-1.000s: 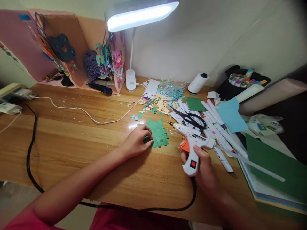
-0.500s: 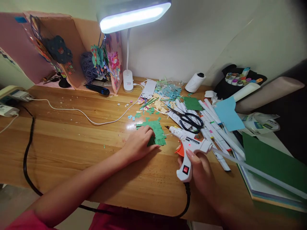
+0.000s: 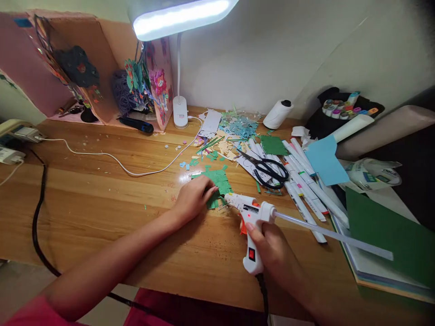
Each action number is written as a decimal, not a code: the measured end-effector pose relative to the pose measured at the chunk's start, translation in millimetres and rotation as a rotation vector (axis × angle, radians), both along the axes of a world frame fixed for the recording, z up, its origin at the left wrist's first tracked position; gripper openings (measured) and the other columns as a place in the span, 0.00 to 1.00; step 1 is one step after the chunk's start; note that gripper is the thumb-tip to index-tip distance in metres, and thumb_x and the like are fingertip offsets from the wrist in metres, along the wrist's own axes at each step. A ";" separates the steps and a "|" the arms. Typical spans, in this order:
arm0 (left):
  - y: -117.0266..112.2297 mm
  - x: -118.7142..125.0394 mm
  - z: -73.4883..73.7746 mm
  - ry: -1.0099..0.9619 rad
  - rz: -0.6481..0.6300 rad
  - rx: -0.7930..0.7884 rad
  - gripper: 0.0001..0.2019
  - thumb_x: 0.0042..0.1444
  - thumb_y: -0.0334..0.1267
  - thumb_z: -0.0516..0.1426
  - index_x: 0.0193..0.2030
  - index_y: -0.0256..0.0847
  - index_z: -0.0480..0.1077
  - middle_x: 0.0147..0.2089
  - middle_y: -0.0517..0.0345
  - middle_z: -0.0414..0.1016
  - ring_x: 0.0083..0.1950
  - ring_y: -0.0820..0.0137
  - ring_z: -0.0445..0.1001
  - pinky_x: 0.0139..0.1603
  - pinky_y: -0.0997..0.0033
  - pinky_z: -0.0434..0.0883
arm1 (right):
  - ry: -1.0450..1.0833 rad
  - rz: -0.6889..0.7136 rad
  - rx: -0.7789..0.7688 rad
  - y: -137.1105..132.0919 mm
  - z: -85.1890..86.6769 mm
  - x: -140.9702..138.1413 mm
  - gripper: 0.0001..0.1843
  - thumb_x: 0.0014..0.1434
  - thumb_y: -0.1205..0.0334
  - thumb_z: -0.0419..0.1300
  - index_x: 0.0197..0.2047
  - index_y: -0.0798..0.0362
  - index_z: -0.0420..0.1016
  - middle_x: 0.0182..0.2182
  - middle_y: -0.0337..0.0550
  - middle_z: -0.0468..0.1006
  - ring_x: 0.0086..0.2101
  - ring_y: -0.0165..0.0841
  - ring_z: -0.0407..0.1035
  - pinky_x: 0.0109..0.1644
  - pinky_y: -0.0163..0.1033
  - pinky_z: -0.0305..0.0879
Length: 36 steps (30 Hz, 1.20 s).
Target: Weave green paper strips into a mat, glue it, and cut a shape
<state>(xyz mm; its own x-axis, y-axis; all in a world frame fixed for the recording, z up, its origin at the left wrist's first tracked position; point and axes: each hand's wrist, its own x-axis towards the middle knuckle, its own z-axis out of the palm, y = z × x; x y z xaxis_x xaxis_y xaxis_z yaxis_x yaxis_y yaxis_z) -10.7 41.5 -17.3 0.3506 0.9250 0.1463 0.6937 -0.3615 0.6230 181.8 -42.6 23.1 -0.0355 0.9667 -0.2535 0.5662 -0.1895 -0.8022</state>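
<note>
Head camera: the left arm reaches over the desk (image 3: 84, 199). The left hand (image 3: 194, 195) bends down and curls on the green paper (image 3: 219, 178) — I can't tell if it's pinching. The right hand (image 3: 277, 249) wraps round the white glue gun (image 3: 250, 203), tip at the paper. A black pot (image 3: 317, 122) holds markers (image 3: 342, 108) — a pink box (image 3: 98, 50) holds purple yarn (image 3: 120, 93).

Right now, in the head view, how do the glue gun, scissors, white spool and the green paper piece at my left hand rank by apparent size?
1. Glue gun
2. Scissors
3. White spool
Unranked: green paper piece; the left hand covers part of it.
</note>
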 end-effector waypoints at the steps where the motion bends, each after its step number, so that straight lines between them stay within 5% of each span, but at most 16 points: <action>1: 0.0 0.1 -0.2 0.001 0.003 0.000 0.05 0.60 0.37 0.53 0.35 0.39 0.67 0.35 0.57 0.72 0.36 0.68 0.69 0.36 0.70 0.65 | 0.005 0.002 -0.009 1.5 0.6 -1.3 0.21 0.56 0.45 0.47 0.22 0.50 0.64 0.16 0.39 0.69 0.20 0.34 0.63 0.25 0.37 0.57; 19: -0.8 -0.3 2.8 0.000 -0.019 -0.001 0.06 0.60 0.37 0.53 0.34 0.39 0.66 0.36 0.57 0.71 0.36 0.69 0.68 0.36 0.71 0.64 | 0.091 -0.023 -0.069 5.0 -8.8 -1.4 0.24 0.56 0.43 0.48 0.18 0.51 0.61 0.14 0.36 0.64 0.18 0.30 0.59 0.23 0.35 0.56; 28: -1.4 -1.8 1.5 -0.002 -0.032 0.012 0.06 0.61 0.37 0.52 0.34 0.39 0.66 0.37 0.56 0.70 0.38 0.69 0.68 0.37 0.70 0.65 | 0.096 -0.020 -0.049 5.0 -6.8 0.0 0.22 0.57 0.44 0.49 0.22 0.53 0.67 0.17 0.37 0.69 0.21 0.32 0.62 0.25 0.35 0.58; 36: -1.5 -2.4 -0.7 -0.012 -0.070 0.022 0.06 0.61 0.37 0.52 0.35 0.39 0.66 0.39 0.55 0.69 0.39 0.68 0.68 0.40 0.70 0.65 | 0.228 -0.170 -0.155 6.9 3.3 2.9 0.22 0.52 0.41 0.52 0.24 0.53 0.69 0.17 0.36 0.67 0.21 0.32 0.62 0.24 0.35 0.57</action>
<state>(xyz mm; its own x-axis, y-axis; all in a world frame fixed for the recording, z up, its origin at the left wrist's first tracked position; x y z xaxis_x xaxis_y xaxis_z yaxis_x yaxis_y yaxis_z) -13.1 40.0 -18.0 0.4126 0.8947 0.1714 0.6585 -0.4229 0.6225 184.7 -35.7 26.5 0.0504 0.9142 -0.4020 0.3247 -0.3957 -0.8591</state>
